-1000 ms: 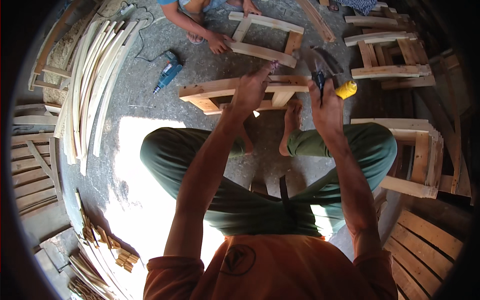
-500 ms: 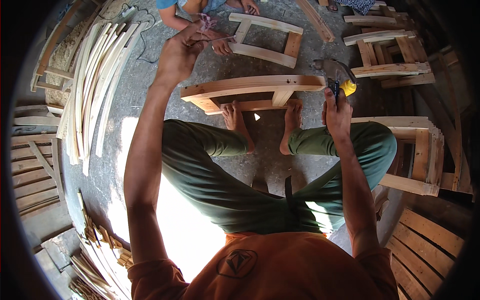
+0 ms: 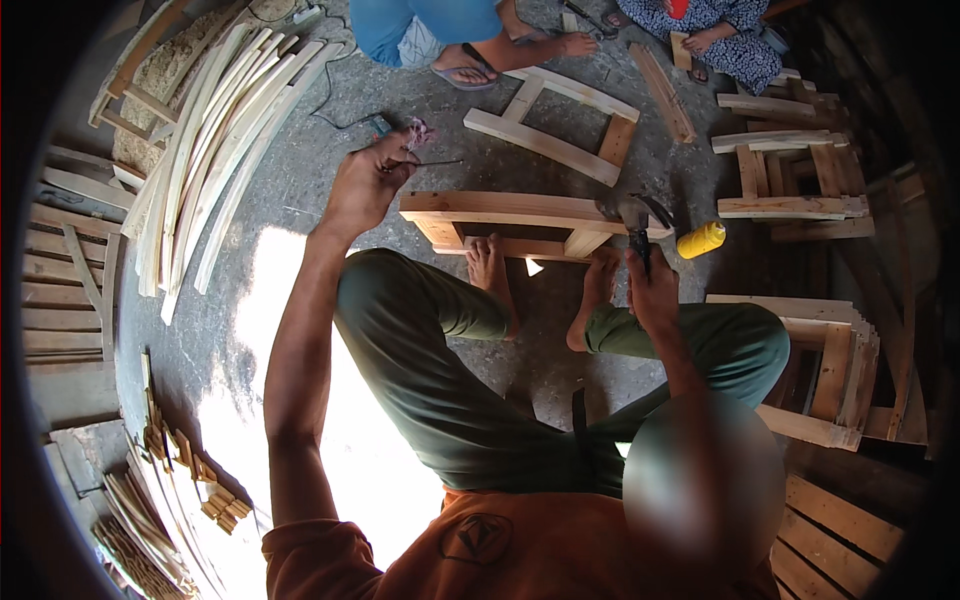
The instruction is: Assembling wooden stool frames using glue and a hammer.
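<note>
I sit on the concrete floor with my bare feet against a pale wooden frame point(image 3: 505, 208) lying across in front of me. My left hand point(image 3: 365, 185) is raised left of the frame, its fingers pinched on a thin dark nail point(image 3: 432, 162) that points right. My right hand point(image 3: 652, 288) grips a hammer point(image 3: 636, 218) by its handle, the metal head resting at the frame's right end. A yellow cylindrical object point(image 3: 700, 240) lies just right of the hammer head.
Another wooden frame point(image 3: 552, 120) lies beyond mine, at the sandalled feet of a person in blue shorts point(image 3: 420, 25). A second person sits at the top right. Curved slats point(image 3: 205, 150) are piled at the left, finished frames point(image 3: 790, 175) stacked right, small blocks point(image 3: 190, 470) lower left.
My left hand left the frame, swung up and to the left, and now pinches a nail. My right hand has lowered the hammer toward the frame's right end.
</note>
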